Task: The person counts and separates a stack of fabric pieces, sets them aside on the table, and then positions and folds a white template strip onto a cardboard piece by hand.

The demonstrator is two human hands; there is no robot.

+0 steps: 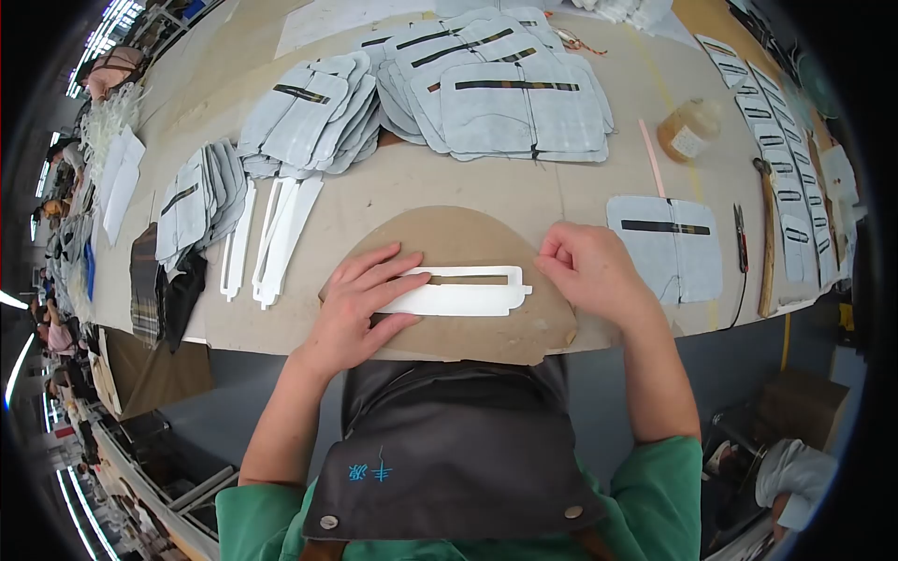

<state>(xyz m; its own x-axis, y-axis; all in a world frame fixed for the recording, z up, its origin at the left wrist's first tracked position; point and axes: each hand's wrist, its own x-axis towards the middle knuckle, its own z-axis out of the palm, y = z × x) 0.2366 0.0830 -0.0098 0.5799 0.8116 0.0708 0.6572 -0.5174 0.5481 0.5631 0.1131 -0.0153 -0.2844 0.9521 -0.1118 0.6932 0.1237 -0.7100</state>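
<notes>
A white strip with a long slot (458, 301) lies on a rounded brown board (440, 234) at the table's front edge. My left hand (360, 304) rests flat across the strip's left end, fingers stretched and apart, covering that end. Above the board's right edge, my right hand (585, 266) is closed in a pinch; anything between its fingertips is too small or hidden to make out. Just right of that hand lies a single light grey fabric panel (669, 262) with a dark band across it.
Stacks of banded grey panels (524, 112) fill the back, with a smaller stack (201, 201) at left. White slotted strips (285, 243) lie beside it. At right are a glue-like jar (690, 129), a red-handled pointed tool (741, 245) and a wooden stick (767, 243).
</notes>
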